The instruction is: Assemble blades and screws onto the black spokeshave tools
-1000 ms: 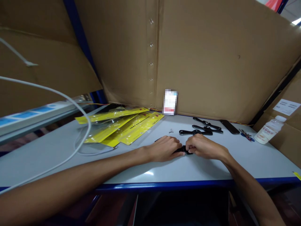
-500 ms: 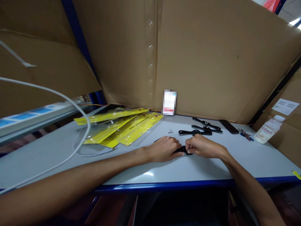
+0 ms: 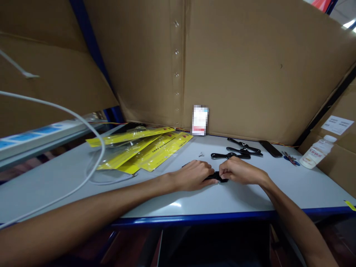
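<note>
A black tool is lying on the table, between the middle and the front edge, with both hands covering much of it. The left hand is resting palm down, its fingers closing over the tool's left part. A dark tip is showing past its knuckles; whether it belongs to the same tool cannot be told. The right hand is curling its fingers tight and pinching at the tool's right part; the fingertips are hidden, so the exact grip cannot be told.

Just behind the hands, three black handled pieces are lying close together toward the back edge. A small silvery part is lying to their left. To their right, near the back right corner, a dark slab is lying flat, with a scissors-like tool near it. A white bottle is standing by the right edge.

Toward the back left, yellow-carded clear packages are overlapping in a loose pile. A lit panel, its content blurred, is standing upright at the back edge, before a cardboard wall. A white cable is looping over the left part.
</note>
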Tool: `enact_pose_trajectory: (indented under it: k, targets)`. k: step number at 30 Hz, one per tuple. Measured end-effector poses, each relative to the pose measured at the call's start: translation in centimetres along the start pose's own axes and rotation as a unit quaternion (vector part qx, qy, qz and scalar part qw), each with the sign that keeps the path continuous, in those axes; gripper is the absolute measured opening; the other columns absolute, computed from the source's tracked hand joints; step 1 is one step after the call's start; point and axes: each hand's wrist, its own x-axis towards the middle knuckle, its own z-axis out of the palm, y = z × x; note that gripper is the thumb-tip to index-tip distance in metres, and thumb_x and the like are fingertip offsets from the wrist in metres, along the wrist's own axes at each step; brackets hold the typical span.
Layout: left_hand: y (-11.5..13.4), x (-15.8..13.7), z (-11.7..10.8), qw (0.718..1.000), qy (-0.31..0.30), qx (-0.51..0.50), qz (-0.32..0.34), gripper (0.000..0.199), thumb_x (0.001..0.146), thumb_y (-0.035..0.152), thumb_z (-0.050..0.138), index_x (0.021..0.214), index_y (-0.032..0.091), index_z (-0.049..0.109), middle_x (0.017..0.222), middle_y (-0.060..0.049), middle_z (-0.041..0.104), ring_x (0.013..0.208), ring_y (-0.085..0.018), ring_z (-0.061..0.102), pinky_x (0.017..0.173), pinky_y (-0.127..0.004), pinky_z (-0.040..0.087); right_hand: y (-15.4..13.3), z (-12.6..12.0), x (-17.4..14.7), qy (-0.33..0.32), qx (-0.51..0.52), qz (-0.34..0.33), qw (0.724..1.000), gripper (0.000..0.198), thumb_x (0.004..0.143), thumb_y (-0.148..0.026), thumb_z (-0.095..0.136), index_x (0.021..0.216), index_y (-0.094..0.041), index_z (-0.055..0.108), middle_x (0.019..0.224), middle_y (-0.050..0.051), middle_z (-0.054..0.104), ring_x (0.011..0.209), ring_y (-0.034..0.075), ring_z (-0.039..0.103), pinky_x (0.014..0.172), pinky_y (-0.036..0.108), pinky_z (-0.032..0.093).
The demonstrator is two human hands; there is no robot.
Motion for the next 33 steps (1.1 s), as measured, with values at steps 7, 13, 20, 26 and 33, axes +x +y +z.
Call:
enact_pose_trajectory:
  k: [7, 13, 20, 26, 33]
  targets:
    - [0.1, 0.1, 0.0, 1.000, -0.004, 0.007, -0.007, 0.041, 0.104, 0.047, 0.048, 0.093, 0.014, 0.071, 0.091, -0.011, 0.073, 0.080, -0.024, 0.070, 0.065, -0.030, 0.045, -0.4, 0.3, -0.1, 0.018, -0.011, 0.053, 0.998, 0.022, 0.076, 0.003, 0.054, 0.077, -0.016, 0.065, 0.071, -0.001, 0.064, 0.066, 0.013, 0.051, 0.063, 0.024, 0.031]
    - [-0.1, 0.0, 0.1, 1.000, -0.001, 0.007, -0.005, 0.042, 0.104, 0.047, 0.047, 0.094, 0.014, 0.071, 0.091, -0.010, 0.073, 0.079, -0.023, 0.070, 0.066, -0.029, 0.045, -0.3, 0.7, 0.0, 0.032, -0.029, 0.068, 0.997, 0.016, 0.081, -0.003, 0.059, 0.083, -0.017, 0.066, 0.071, 0.000, 0.064, 0.068, 0.013, 0.052, 0.062, 0.024, 0.030]
    - [-0.2, 0.1, 0.3, 1.000, 0.010, 0.006, 0.004, 0.042, 0.104, 0.047, 0.047, 0.098, 0.014, 0.072, 0.091, -0.011, 0.073, 0.078, -0.023, 0.070, 0.065, -0.029, 0.045, 0.0, 0.4, 0.0, 0.026, 0.010, 0.085, 0.996, 0.012, 0.079, -0.006, 0.067, 0.085, -0.017, 0.070, 0.068, -0.002, 0.064, 0.068, 0.013, 0.055, 0.064, 0.024, 0.033]
    - [-0.2, 0.1, 0.3, 1.000, 0.010, 0.014, 0.002, 0.042, 0.104, 0.047, 0.048, 0.094, 0.014, 0.072, 0.087, -0.010, 0.073, 0.074, -0.022, 0.069, 0.063, -0.029, 0.044, -0.8, 0.2, -0.2, 0.016, -0.006, 0.062, 0.998, 0.015, 0.079, -0.003, 0.062, 0.084, -0.016, 0.068, 0.068, -0.002, 0.061, 0.065, 0.012, 0.051, 0.060, 0.023, 0.030]
    - [-0.2, 0.1, 0.2, 1.000, 0.003, 0.011, -0.009, 0.041, 0.104, 0.047, 0.048, 0.099, 0.015, 0.073, 0.088, -0.010, 0.073, 0.075, -0.023, 0.069, 0.063, -0.029, 0.044, -1.5, 0.8, -0.3, 0.022, -0.072, 0.053, 0.996, 0.016, 0.084, -0.004, 0.055, 0.087, -0.015, 0.066, 0.076, 0.003, 0.065, 0.068, 0.013, 0.051, 0.061, 0.025, 0.028]
